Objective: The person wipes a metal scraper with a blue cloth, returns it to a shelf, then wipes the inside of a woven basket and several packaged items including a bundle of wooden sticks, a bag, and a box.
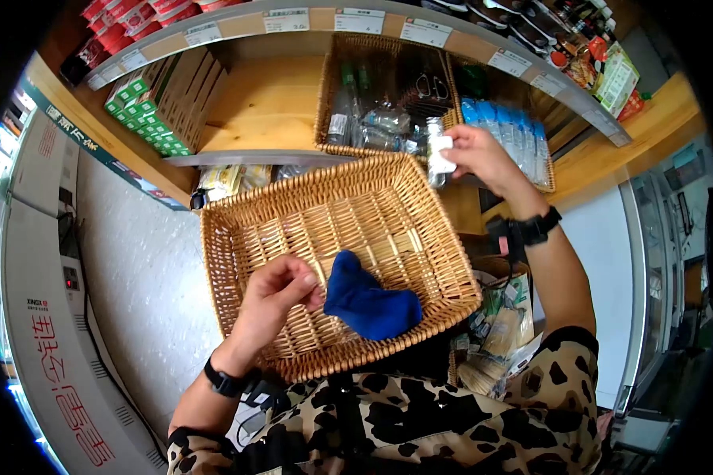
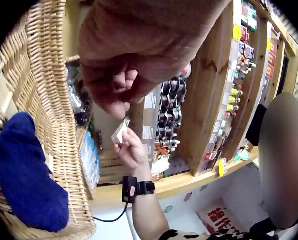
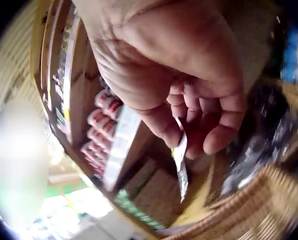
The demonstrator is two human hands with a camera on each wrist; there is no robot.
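Note:
My right hand [image 1: 477, 158] pinches a small clear packet with a white label [image 1: 441, 154] between thumb and fingertips, in front of the shelf. In the right wrist view the packet [image 3: 180, 157] shows nearly edge-on. My left hand [image 1: 281, 297] is over the large wicker basket [image 1: 309, 360], its fingers loosely bent and nothing between them. Just right of that hand, a bundled dark blue cloth [image 1: 368, 301] lies in the basket; the left wrist view shows the cloth [image 2: 26, 172] along the basket's side.
Behind the basket, a shelf basket [image 1: 322, 119] holds clear packets, and blue-topped packets [image 1: 507, 131] fill another. Green-and-white boxes [image 1: 154, 111] are stacked at left. Price labels [image 1: 360, 21] line the upper shelf edge. More packages [image 1: 495, 332] sit low at right.

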